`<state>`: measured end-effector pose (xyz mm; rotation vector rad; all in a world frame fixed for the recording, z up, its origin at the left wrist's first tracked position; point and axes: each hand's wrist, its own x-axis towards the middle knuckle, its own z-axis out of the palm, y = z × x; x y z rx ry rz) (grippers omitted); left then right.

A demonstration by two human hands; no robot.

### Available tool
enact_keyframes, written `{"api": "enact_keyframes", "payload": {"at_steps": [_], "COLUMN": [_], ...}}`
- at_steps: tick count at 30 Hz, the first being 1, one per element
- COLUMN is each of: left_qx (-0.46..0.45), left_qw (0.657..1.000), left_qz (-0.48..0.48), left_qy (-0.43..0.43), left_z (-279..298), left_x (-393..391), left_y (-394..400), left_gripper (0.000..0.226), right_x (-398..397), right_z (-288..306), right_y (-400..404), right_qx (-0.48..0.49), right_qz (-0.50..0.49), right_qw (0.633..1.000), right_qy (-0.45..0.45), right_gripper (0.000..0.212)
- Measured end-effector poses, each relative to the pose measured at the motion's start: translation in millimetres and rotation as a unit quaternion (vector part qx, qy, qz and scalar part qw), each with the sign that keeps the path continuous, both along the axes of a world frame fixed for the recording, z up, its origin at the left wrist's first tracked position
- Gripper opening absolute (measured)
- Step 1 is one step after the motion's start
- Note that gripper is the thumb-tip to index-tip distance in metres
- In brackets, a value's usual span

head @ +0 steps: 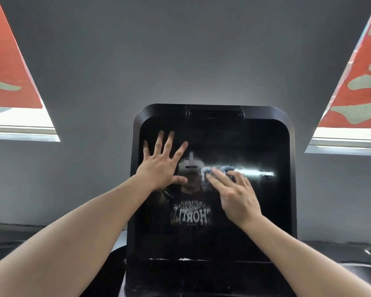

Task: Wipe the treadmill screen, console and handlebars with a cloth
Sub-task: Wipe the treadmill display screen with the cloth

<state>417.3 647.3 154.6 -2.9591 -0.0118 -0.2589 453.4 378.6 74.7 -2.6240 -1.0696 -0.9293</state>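
Both bare forearms come in from the bottom corners, nearest the lens, and converge on the treadmill screen (255,211). Screen is a glossy black panel with rounded corners, dark and unlit, tilted toward the camera, centre of view. Slot-like vent (215,114) sits in its top bezel.

Left hand (162,166): flat on the upper-left part of the glass, fingers straight and splayed wide, thumb out to the side. Palm appears pressed to the surface. Holds nothing.

Right hand (234,194): on the glass right of centre, fingers fairly straight and angled up-left, pressing a cloth (222,169) against the screen. Cloth is a small pale bluish wad, mostly hidden under the fingertips; only its upper edge shows. Can't tell whether the thumb hooks round it.

Bright hazy streak (253,171) runs rightward from the cloth across the glass; can't tell if it's moisture or glare. Glass also reflects the person's dark printed shirt and head-worn camera.

White specks (184,258) lie along the screen's lower edge. Below that, the console (180,279) is dark and blurred, detail unreadable. Handlebars not identifiable.

Behind: grey wall (180,50), with a red patterned blind (7,67) over a bright window at left and another red blind (360,82) at right.
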Motion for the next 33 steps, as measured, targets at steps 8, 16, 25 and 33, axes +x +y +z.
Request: {"api": "enact_keyframes", "payload": {"at_steps": [8, 16, 25, 33], "left_qx": [-0.002, 0.005, 0.011, 0.013], "left_qw": [1.0, 1.0, 1.0, 1.0], "left_qz": [-0.008, -0.007, 0.001, 0.018], "left_qy": [-0.004, -0.007, -0.004, 0.008], "left_z": [-1, -1, 1, 5], "left_x": [0, 1, -1, -3], "left_y": [2, 1, 0, -5], "left_gripper": [0.117, 0.117, 0.117, 0.116], "right_x": [-16, -30, -40, -51], "right_z": [-12, -19, -48, -78], "right_y": [3, 1, -2, -6], "right_qx": [-0.03, -0.09, -0.082, -0.045], "right_qz": [0.031, 0.09, 0.156, 0.172], "right_qw": [0.999, 0.991, 0.984, 0.983], "right_qy": [-0.016, -0.045, -0.036, -0.045], "right_gripper": [0.058, 0.055, 0.052, 0.049]}}
